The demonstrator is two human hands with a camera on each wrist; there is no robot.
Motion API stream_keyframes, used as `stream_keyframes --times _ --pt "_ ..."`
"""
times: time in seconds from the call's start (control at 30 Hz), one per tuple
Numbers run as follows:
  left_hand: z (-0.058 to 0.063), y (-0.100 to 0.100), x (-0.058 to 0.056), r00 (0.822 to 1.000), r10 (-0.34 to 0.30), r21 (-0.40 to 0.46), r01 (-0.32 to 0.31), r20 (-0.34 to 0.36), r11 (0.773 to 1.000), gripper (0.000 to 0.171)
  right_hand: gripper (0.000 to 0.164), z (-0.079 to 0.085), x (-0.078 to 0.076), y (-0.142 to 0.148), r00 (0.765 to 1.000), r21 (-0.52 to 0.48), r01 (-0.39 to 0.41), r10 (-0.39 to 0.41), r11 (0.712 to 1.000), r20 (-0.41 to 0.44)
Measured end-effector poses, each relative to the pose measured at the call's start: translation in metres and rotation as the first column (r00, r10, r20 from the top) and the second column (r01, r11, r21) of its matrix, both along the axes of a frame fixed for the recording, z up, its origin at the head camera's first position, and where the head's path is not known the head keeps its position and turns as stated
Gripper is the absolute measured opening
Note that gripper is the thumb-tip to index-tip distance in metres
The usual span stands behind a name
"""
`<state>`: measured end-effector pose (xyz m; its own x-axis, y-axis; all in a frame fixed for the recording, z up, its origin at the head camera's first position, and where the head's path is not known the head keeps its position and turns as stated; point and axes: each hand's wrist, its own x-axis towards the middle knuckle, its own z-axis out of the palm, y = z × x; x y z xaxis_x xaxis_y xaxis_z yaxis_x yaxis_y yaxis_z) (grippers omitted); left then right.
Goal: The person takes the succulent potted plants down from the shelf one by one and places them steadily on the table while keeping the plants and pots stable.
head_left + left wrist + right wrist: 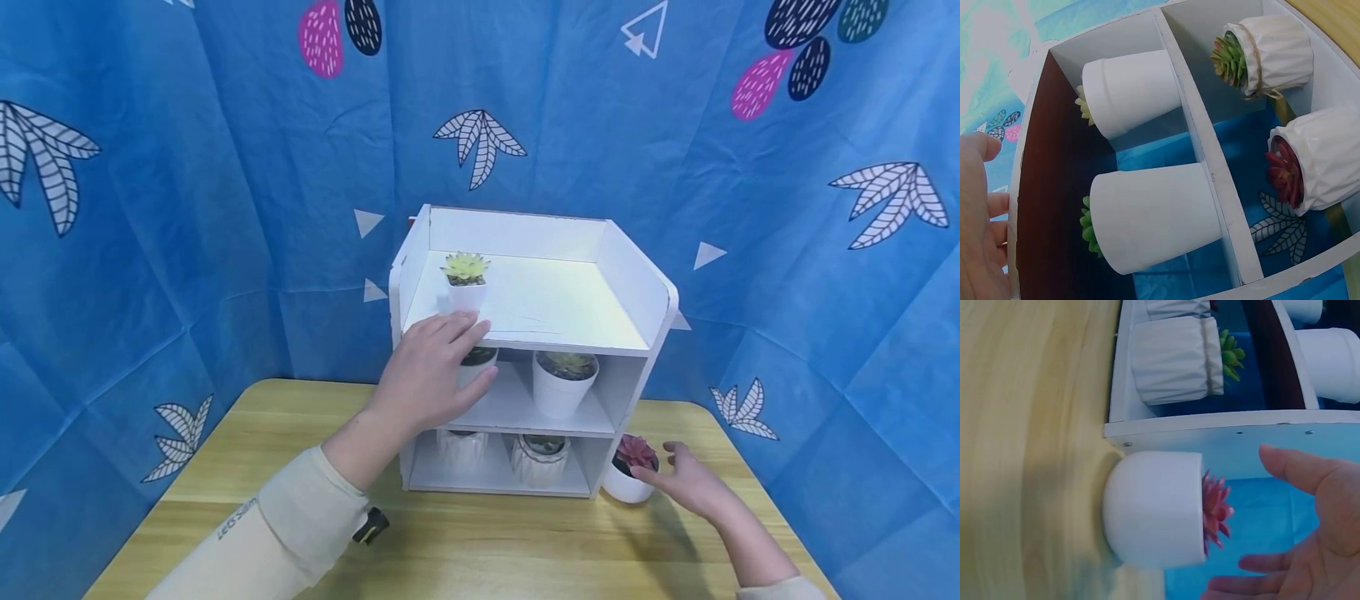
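At the front of the shelf unit's top board, my left hand [429, 367] reaches in with fingers extended, fingertips right at the base of a small white pot [467, 298] with a yellow-green succulent [466, 267]. In the left wrist view, that hand's fingers [999, 206] show beside the unit's top edge. My right hand [697, 485] is spread beside a rounded white pot [627, 487] holding a red succulent [636, 451]; this pot stands on the table by the unit's right side. A gap shows between the right thumb [1294, 467] and the other fingers.
The white shelf unit [656, 308] stands on a wooden table [450, 542]. Two smooth white pots [1157, 215] occupy its middle level, and two ribbed white pots [1322, 159] with succulents sit on the bottom level. A blue patterned cloth [600, 125] hangs behind and on both sides.
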<state>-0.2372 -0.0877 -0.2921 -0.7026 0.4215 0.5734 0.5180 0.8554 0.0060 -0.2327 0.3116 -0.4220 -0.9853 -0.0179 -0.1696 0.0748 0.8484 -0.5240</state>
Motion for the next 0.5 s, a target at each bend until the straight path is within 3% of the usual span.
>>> stream_keyframes --times 0.5 --pt "0.000 0.000 -0.001 1.000 -0.005 0.000 0.005 -0.007 1.000 0.060 0.084 0.030 0.008 0.005 0.995 0.049 -0.094 0.093 0.994 0.019"
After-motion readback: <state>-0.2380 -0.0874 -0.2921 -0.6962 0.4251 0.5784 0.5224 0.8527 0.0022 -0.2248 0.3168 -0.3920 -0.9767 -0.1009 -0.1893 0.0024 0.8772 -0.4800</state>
